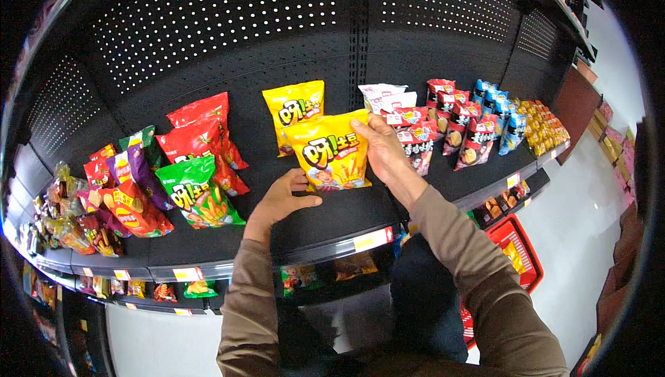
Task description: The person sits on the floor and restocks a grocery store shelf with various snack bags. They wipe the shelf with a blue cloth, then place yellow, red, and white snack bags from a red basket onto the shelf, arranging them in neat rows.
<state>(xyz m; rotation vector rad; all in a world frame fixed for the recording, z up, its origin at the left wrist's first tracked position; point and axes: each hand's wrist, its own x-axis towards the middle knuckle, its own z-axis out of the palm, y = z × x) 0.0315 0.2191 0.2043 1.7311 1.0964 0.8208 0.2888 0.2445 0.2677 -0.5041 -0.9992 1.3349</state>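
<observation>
A yellow snack bag [332, 151] with a potato-stick picture is upright at the middle of the shelf, in front of a second yellow bag [296, 99]. My right hand [387, 148] grips its upper right side, thumb on the front face and the other fingers mostly hidden. Close by the bag's lower left corner is my left hand [283, 195], its thumb spread from its curled fingers. Whether those fingertips touch the bag, I cannot tell. Left of this hand, a green snack bag [200, 192] leans before several red bags [200, 135].
The black shelf [353, 213] has a price-tag rail [332, 247] along its front. White, red and blue packets [465, 122] stand to the right, beyond them small gold packs [545, 125]. More chip bags [135, 208] crowd the left. A red shopping basket [532, 273] is on the floor.
</observation>
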